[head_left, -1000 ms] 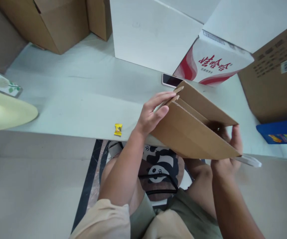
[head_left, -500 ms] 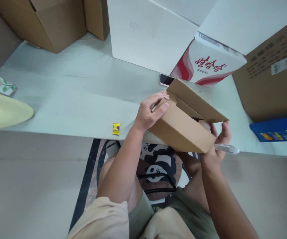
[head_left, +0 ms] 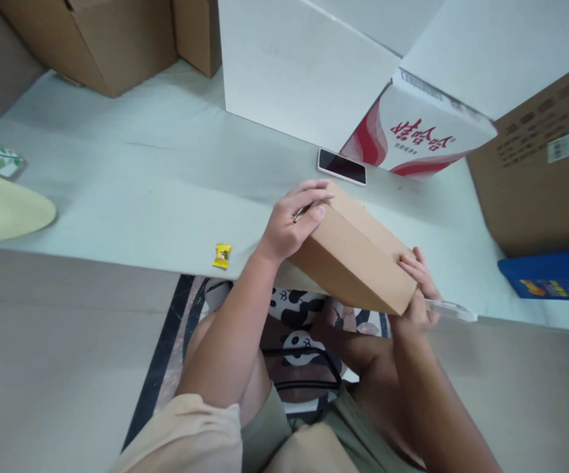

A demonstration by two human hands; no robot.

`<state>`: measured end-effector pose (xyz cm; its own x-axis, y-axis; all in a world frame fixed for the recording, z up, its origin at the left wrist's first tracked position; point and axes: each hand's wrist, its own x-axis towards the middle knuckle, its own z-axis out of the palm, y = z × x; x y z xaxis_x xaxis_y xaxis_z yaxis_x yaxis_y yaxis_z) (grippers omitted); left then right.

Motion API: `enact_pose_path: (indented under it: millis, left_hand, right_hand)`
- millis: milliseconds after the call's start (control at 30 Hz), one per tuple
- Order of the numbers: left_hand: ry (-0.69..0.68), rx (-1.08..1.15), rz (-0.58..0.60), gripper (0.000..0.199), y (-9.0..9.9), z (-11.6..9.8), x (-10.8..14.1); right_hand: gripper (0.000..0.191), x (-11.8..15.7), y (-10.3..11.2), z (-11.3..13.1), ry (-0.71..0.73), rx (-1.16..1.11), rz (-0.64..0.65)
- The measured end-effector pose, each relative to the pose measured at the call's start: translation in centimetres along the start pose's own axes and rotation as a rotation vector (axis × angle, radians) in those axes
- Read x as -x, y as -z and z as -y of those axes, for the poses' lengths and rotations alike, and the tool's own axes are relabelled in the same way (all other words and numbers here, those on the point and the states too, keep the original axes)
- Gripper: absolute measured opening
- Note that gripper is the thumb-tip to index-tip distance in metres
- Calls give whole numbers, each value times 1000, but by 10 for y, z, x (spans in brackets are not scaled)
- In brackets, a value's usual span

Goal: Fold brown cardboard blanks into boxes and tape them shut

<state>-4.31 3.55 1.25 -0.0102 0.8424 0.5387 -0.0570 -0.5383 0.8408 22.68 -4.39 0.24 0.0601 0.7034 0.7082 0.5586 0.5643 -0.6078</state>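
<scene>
A small brown cardboard box [head_left: 353,253] is held tilted at the table's front edge, its lid lying over the top. My left hand [head_left: 297,220] grips the box's left end, thumb on the near side and fingers over the top corner. Around the right end is my right hand [head_left: 418,292], with fingertips on the lid and the thumb side low at the corner. A slim white object [head_left: 452,310] sticks out beside my right hand; whether it is held or lies on the table cannot be made out. The box's inside is hidden.
On the pale table [head_left: 166,190] lie a yellow wrapped candy [head_left: 222,255] and a phone [head_left: 342,167]. White boxes [head_left: 294,72], a red-and-white carton [head_left: 417,135] and brown cartons [head_left: 127,49] stand behind. A blue pack [head_left: 550,274] is at right, a pale yellow object [head_left: 8,207] at left.
The raised lid of the cardboard box has come down over its opening. My right fingers moved onto the lid, and the phone behind now shows fully.
</scene>
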Motion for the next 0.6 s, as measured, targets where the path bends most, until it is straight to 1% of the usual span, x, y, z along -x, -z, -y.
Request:
enact_pose_path:
  millis: [100,167,267,333,433,600]
  left_hand:
    - [28,-8,-7,26,1,-3,0]
    - [47,-42,-21,31,1,-4,-1]
    - [67,-112,-46,40,2,-2,-1]
    - [61,-152,-56,41,3,0,-1]
    - [47,-185,-88,39,4,3,-2]
    - [53,-239,-155,41,1,5,-3]
  right_hand:
    - [32,-5,-2,-9,48,-92,-35]
    - [30,-7,-3,-11,46,-116,-46]
    - [26,-8,-4,-12,-12,-79,-4]
    - [27,-6,-5,-12,-19,-68,23]
    - [28,-6,-7,-13,11,-101,63]
    - [32,-12,-11,-15,91,-235,88]
